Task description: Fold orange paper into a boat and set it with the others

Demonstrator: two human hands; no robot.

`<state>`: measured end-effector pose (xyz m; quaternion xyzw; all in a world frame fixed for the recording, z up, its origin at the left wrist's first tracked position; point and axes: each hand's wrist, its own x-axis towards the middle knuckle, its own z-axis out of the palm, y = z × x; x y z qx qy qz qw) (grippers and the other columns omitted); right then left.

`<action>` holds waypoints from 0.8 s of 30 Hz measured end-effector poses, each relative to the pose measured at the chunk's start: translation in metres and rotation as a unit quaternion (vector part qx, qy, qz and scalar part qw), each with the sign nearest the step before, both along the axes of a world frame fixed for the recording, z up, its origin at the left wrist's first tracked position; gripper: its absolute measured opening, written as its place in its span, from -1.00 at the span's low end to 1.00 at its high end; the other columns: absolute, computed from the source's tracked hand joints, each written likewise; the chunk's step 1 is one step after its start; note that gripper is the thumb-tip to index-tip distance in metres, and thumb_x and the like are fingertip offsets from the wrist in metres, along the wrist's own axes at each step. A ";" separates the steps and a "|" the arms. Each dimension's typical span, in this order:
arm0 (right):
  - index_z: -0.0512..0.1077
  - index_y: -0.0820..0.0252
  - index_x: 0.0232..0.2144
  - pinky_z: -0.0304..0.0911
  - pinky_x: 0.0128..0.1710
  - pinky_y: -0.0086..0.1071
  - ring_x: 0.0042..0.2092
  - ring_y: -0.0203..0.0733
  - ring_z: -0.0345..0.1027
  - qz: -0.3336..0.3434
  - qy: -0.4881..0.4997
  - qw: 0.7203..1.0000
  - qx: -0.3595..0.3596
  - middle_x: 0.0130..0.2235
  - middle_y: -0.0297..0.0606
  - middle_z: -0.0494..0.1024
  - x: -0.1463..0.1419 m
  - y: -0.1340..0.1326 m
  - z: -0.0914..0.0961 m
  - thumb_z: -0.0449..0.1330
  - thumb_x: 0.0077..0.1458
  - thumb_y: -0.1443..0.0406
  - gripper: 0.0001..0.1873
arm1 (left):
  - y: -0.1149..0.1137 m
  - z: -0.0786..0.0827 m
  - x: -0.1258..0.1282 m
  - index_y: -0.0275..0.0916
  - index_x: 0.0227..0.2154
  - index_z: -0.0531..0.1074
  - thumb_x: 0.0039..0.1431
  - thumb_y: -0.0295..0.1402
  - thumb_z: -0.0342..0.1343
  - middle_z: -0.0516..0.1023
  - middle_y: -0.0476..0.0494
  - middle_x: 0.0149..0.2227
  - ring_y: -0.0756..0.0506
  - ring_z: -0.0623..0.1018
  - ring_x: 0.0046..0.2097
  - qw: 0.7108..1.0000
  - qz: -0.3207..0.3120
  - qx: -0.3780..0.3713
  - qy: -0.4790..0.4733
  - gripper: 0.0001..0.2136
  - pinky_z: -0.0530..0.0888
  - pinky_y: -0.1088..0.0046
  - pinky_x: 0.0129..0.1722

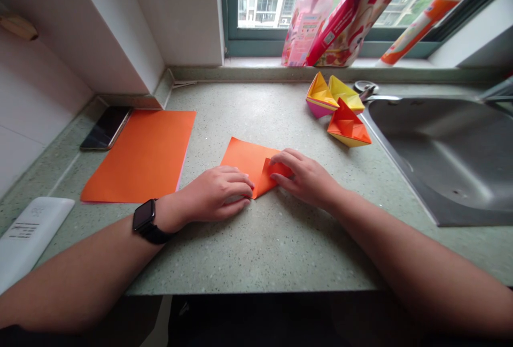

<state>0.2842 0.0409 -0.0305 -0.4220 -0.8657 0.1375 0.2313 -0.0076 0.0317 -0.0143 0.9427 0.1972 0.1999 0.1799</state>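
A folded orange paper (246, 159) lies on the speckled green counter (256, 240) in front of me. My left hand (216, 193), with a black watch on the wrist, presses its curled fingers on the paper's near corner. My right hand (305, 177) pinches a small folded flap at the paper's right corner. Both hands touch the same sheet.
A flat stack of orange sheets (144, 153) lies to the left, with a dark phone (106, 128) beyond it and a white device (28, 234) near the left edge. Three folded paper boats (339, 112) sit by the steel sink (441, 154). Bottles and a pouch (352, 15) stand on the windowsill.
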 end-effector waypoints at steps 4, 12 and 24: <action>0.50 0.08 -0.21 0.37 -0.18 -0.28 -0.18 -0.13 0.49 0.011 -0.004 1.000 -0.003 -0.11 -0.18 0.59 -0.001 0.001 0.000 0.19 0.35 0.34 -0.92 | -0.001 -0.003 0.001 -0.19 -0.03 0.60 0.49 -0.43 0.08 0.72 -0.20 -0.05 -0.17 0.68 0.00 1.000 0.023 -0.002 0.004 -0.81 0.58 0.26 0.05; 0.52 0.09 -0.23 0.34 -0.21 -0.27 -0.21 -0.14 0.47 0.001 -0.021 1.000 0.006 -0.11 -0.17 0.60 -0.003 0.002 -0.001 0.19 0.35 0.33 -0.90 | -0.002 -0.010 0.002 -0.19 -0.05 0.60 0.43 -0.54 0.08 0.69 -0.20 0.04 -0.15 0.67 -0.01 0.999 0.040 0.025 -0.007 -0.77 0.59 0.30 -0.04; 0.53 0.10 -0.25 0.35 -0.19 -0.25 -0.21 -0.11 0.47 -0.011 -0.045 0.999 0.027 -0.13 -0.15 0.62 -0.007 0.005 -0.003 0.18 0.35 0.31 -0.87 | -0.015 -0.005 0.006 -0.18 -0.04 0.62 0.53 -0.48 0.07 0.71 -0.13 -0.12 -0.12 0.63 -0.13 0.993 0.084 0.074 0.047 -0.79 0.55 0.34 -0.15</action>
